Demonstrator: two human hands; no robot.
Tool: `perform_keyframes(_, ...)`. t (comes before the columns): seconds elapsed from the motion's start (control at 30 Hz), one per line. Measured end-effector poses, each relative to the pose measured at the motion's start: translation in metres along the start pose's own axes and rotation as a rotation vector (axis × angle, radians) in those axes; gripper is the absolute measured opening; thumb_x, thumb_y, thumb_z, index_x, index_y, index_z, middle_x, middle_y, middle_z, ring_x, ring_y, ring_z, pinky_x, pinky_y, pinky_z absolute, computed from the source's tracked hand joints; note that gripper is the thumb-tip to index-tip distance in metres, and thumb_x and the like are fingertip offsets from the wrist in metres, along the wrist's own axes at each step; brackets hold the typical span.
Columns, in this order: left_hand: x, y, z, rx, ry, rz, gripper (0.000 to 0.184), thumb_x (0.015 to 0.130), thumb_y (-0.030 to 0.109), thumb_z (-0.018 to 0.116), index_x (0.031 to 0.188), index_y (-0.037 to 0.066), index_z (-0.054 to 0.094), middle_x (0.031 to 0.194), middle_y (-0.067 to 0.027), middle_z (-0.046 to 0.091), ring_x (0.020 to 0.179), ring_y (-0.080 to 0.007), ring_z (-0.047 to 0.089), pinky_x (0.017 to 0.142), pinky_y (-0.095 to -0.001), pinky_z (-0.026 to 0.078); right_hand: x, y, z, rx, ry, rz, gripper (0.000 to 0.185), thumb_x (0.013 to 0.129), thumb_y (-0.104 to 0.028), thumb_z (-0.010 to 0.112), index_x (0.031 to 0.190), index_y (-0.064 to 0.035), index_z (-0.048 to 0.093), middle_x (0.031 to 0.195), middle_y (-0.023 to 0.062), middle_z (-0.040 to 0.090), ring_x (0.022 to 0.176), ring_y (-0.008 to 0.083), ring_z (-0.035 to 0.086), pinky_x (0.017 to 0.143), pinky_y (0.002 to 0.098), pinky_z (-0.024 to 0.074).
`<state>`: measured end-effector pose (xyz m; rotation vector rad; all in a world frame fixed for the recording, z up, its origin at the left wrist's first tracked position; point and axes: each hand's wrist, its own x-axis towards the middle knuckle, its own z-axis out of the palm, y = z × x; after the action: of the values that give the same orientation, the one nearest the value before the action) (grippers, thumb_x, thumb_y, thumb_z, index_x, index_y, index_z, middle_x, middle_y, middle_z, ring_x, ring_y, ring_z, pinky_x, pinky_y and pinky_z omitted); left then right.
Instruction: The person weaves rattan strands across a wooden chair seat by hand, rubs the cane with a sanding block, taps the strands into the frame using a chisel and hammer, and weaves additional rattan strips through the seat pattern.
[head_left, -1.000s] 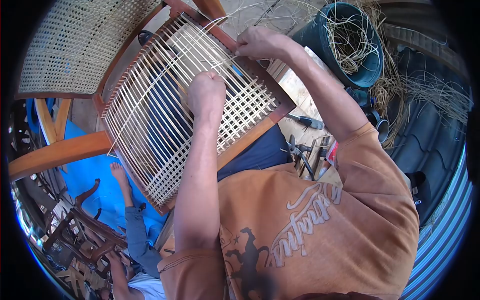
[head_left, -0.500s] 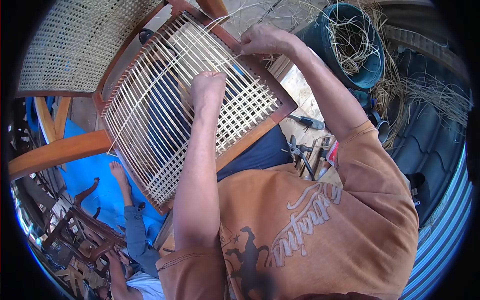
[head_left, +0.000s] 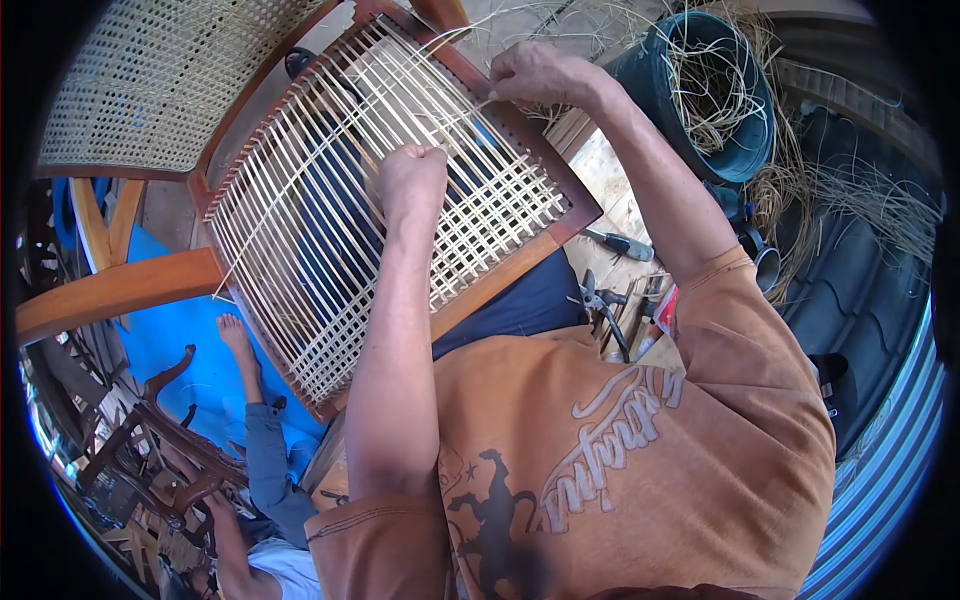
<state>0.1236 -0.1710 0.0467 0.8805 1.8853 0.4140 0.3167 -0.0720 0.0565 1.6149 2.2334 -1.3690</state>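
Left hand [head_left: 412, 182]: closed, fingers curled inward, resting over the open strands of the cane seat [head_left: 490, 212]; whether a strand lies inside the grip cannot be told.

Right hand [head_left: 540, 77]: thumb and fingers pinched together beside the seat frame's right rail [head_left: 585, 203], seemingly on a cane strand [head_left: 487, 102]. The hands stand apart, probably to keep that strand taut between them.

Cane seat: set within its wooden frame in front of the torso, close mesh along the near edge, wider-spaced strands beyond. The front rail [head_left: 500, 277] lies over dark trousers [head_left: 520, 305], presumably steadied by the lap, the mesh facing upward for both hands.

Chair parts: caned backrest [head_left: 140, 95] at upper left; armrest [head_left: 120, 297] projecting left.

Teal bucket [head_left: 632, 78]: tipped mouth toward the wearer, holding loose cane [head_left: 712, 95]; likely placed there for the right hand's reach.

Tools: dark-handled tool [head_left: 625, 244] and pliers [head_left: 598, 298], by the right hip, seemingly kept handy.

Lower left: blue sheet [head_left: 175, 335], another person's bare foot [head_left: 236, 335], and a dark carved chair frame [head_left: 190, 450].
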Motion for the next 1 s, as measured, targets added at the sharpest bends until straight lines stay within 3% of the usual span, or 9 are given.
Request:
perform_keyframes(0.07,-0.003,0.003,-0.003,-0.098,-0.041,-0.041,0.009,0.081,0.006,0.055,0.077,-0.001,0.06,0.055,0.0027,0.047,0.046,-0.007,0.039,0.045,-0.0245,0.033,0.003,0.001,0.001,-0.058,0.023,-0.033,0.021,0.078,-0.022,0.062,0.089,-0.0051,0.068,0.066,0.0084,0.062,0.063,0.0169,0.06,0.06,0.0329,0.0475)
perform_keyframes(0.17,-0.005,0.006,-0.005,-0.103,-0.061,-0.07,0.009,0.08,0.005,0.054,0.075,0.0,0.059,0.054,0.0045,0.045,0.043,-0.0064,0.036,0.042,-0.0234,0.03,0.005,-0.001,0.004,-0.03,0.079,-0.073,0.022,0.078,-0.023,0.063,0.09,-0.006,0.068,0.07,0.0112,0.064,0.066,0.0208,0.062,0.064,0.0349,0.0486)
perform_keyframes(0.3,-0.016,0.01,-0.011,0.175,0.045,0.065,0.016,0.08,0.011,0.055,0.07,0.001,0.063,0.056,-0.0038,0.056,0.044,-0.0117,0.047,0.048,-0.0291,0.04,0.004,-0.007,0.013,-0.127,0.132,-0.141,0.023,0.079,-0.027,0.064,0.091,-0.0076,0.068,0.075,0.0132,0.066,0.071,0.0258,0.064,0.067,0.0371,0.0496)
perform_keyframes(0.33,-0.015,0.006,-0.012,0.351,0.101,0.174,0.019,0.08,0.017,0.057,0.071,0.003,0.066,0.059,-0.0102,0.061,0.048,-0.0176,0.055,0.055,-0.0339,0.045,0.004,-0.004,0.013,-0.125,0.125,-0.124,0.023,0.079,-0.028,0.064,0.091,-0.0078,0.068,0.076,0.0135,0.067,0.072,0.0266,0.065,0.068,0.0374,0.0498)
perform_keyframes(0.43,-0.018,0.007,-0.012,0.538,0.095,0.121,0.023,0.082,0.023,0.057,0.082,0.004,0.071,0.082,-0.0183,0.069,0.08,-0.0344,0.067,0.074,-0.0419,0.052,-0.001,-0.003,0.007,-0.181,0.129,-0.054,0.024,0.08,-0.028,0.063,0.09,-0.0077,0.068,0.078,0.0136,0.067,0.072,0.027,0.065,0.068,0.0376,0.0498)
perform_keyframes(0.57,-0.007,0.006,-0.014,0.395,-0.015,-0.049,0.023,0.081,0.025,0.06,0.086,0.006,0.071,0.081,-0.0163,0.069,0.081,-0.0329,0.067,0.077,-0.0402,0.051,-0.004,-0.001,0.004,-0.147,0.108,-0.064,0.024,0.081,-0.028,0.063,0.09,-0.007,0.068,0.076,0.0146,0.066,0.07,0.0261,0.064,0.068,0.0377,0.0492)
perform_keyframes(0.6,-0.003,0.0,-0.014,0.285,-0.022,-0.051,0.022,0.08,0.023,0.062,0.084,0.004,0.07,0.073,-0.0155,0.068,0.07,-0.0288,0.067,0.071,-0.038,0.051,-0.003,0.0,0.003,-0.135,0.105,-0.063,0.024,0.081,-0.028,0.063,0.09,-0.0069,0.068,0.076,0.0148,0.066,0.07,0.0262,0.064,0.067,0.0377,0.0491)
perform_keyframes(0.73,-0.003,-0.006,-0.012,0.16,0.029,-0.028,0.018,0.08,0.015,0.059,0.076,-0.001,0.066,0.064,-0.0143,0.063,0.056,-0.0188,0.06,0.062,-0.0339,0.049,-0.004,0.002,0.006,-0.061,0.099,-0.058,0.024,0.081,-0.028,0.063,0.091,-0.0067,0.067,0.076,0.0157,0.066,0.07,0.0267,0.064,0.067,0.0377,0.0489)
perform_keyframes(1.0,-0.008,-0.008,-0.014,0.162,-0.003,0.024,0.016,0.08,0.015,0.059,0.077,0.002,0.068,0.063,-0.0104,0.064,0.056,-0.0169,0.06,0.062,-0.0339,0.049,0.0,-0.003,0.02,-0.096,0.169,-0.219,0.021,0.082,-0.021,0.06,0.096,-0.0078,0.068,0.082,0.0137,0.067,0.076,0.0275,0.065,0.071,0.0376,0.0498)
